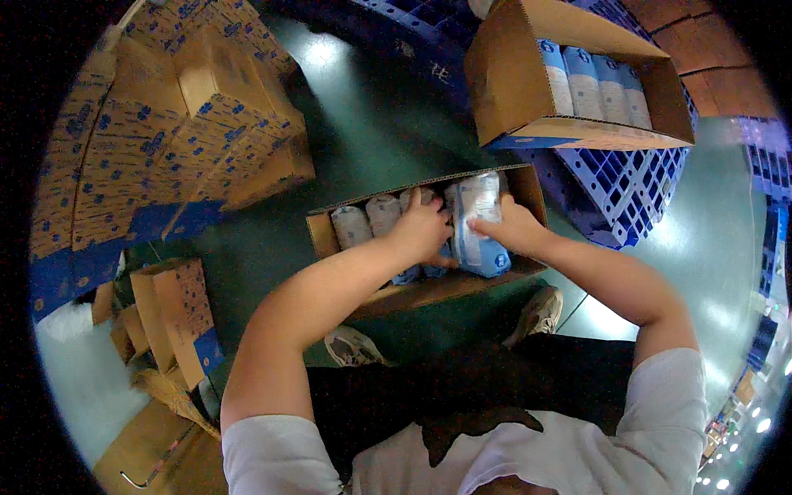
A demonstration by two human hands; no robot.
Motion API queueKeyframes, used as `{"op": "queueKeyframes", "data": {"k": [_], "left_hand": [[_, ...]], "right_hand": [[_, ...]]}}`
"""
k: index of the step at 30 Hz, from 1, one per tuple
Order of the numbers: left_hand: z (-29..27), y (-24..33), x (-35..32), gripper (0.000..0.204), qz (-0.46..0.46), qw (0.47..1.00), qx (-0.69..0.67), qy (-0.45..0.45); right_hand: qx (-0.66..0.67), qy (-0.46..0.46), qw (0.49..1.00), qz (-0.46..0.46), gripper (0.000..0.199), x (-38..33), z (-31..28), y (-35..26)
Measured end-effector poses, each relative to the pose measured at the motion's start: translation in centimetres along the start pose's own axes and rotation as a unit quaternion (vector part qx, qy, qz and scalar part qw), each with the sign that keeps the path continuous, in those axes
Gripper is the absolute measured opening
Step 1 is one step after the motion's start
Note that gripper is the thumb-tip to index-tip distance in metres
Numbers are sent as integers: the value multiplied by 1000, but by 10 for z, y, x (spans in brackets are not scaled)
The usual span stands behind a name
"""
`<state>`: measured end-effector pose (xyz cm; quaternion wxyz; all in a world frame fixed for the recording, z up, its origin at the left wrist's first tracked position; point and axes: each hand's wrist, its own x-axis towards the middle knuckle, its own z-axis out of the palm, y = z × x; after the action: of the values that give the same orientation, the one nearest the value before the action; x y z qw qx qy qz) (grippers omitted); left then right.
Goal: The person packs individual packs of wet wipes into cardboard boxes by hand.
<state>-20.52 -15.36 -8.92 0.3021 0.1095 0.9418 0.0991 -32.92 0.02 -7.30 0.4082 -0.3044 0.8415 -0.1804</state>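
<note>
An open cardboard box (429, 295) in front of me holds a row of blue-and-white plastic-wrapped cylindrical packages. At its right end my right hand (510, 226) grips one blue-and-white package (483, 247), thumb on its front and fingers around its right side. This package sits higher than the others and tilts a little. My left hand (425, 231) has its fingers spread against the packages just to its left, and part of them is hidden beneath it. Two more packages, a grey-topped package (352, 227) and its neighbour (383, 216), stand at the left end.
A larger open box (511, 91) with several blue-and-white packages rests on a blue plastic pallet (615, 194) at upper right. Stacked printed cartons (190, 124) rise at left. Below them stand an open carton (177, 318) and a straw broom (169, 392). My shoes (540, 313) are beside the box.
</note>
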Motion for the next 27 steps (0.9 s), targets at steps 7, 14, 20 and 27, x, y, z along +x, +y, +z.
{"op": "queueKeyframes", "data": {"k": [7, 14, 20, 27], "left_hand": [[-4, 6, 5, 42, -19, 998, 38, -52], [2, 17, -40, 15, 40, 988, 6, 148], [19, 10, -19, 20, 65, 964, -8, 256], [8, 15, -9, 54, 42, 991, -46, 122]], "right_hand": [[-179, -78, 974, -110, 69, 3, -7, -24], [-302, -90, 942, -117, 69, 27, 26, -21], [-341, -151, 914, -161, 15, 2, 20, -25], [-382, -123, 901, -167, 15, -1, -12, -36]]}}
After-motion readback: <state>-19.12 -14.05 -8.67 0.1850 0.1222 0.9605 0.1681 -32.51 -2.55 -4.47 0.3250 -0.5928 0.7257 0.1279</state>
